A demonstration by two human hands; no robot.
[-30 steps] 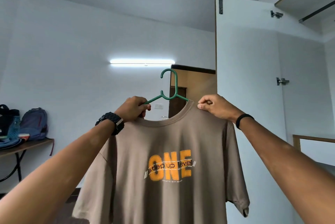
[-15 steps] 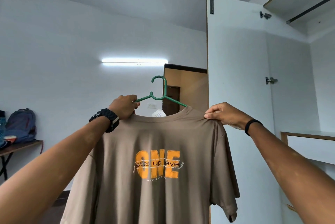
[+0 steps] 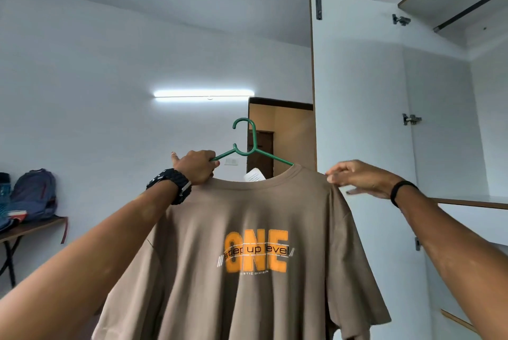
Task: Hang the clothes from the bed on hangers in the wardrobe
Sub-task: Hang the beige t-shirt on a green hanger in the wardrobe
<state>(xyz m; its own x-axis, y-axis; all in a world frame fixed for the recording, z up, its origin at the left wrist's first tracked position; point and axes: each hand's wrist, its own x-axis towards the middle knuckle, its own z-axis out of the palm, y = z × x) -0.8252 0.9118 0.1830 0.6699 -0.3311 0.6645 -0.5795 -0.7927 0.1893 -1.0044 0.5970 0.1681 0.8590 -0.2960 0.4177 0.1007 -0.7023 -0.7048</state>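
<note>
Brown T-shirt (image 3: 247,229) draped on green hanger (image 3: 248,147), held up at centre frame. Left hand (image 3: 196,166) clenched around hanger's left arm and shirt shoulder. Right hand (image 3: 360,178) pinching shirt's right shoulder seam at centre right. Open wardrobe door (image 3: 357,105) just behind, right of frame. Backpack (image 3: 33,194) on table (image 3: 30,228) at left edge

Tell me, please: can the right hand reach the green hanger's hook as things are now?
Probably yes. The hook stands bare above the t-shirt collar, nothing covering it. But the right hand pinches the shirt's shoulder, so it must let go first; the left hand holds the hanger's arm.
</note>
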